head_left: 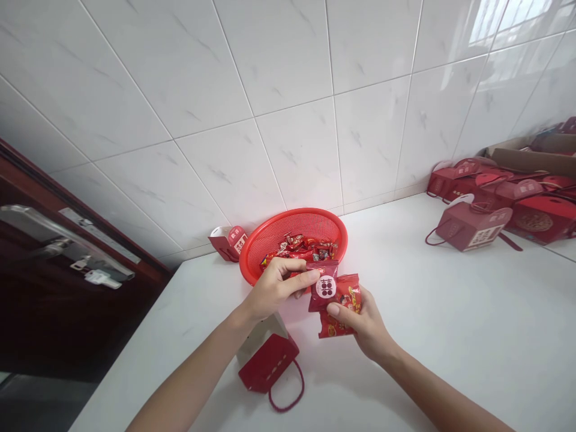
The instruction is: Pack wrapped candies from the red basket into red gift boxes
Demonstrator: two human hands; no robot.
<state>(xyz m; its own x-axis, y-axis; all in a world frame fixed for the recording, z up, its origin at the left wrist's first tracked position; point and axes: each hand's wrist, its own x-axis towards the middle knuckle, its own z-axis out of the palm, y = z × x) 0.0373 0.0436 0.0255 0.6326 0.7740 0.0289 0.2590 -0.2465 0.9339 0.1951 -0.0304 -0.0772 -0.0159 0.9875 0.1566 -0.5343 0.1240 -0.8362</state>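
My left hand [275, 287] pinches the upper left edge of a dark red packet [324, 288] with a round white label. My right hand [366, 324] grips a brighter red printed packet [342, 318], its thumb near the lower edge of the dark red one; the two packets overlap. Just behind my hands, a red plastic basket [265, 235] holds small red wrapped items [294, 243]. Below my left hand lies an open red gift box [271, 363] with a cord handle, partly hidden by my forearm.
A small open red box [225, 241] stands left of the basket by the tiled wall. On the right sit a closed box [472, 225] and several piled boxes [540, 217]. A dark door [40, 288] with keys is at the left beside the white table [450, 312].
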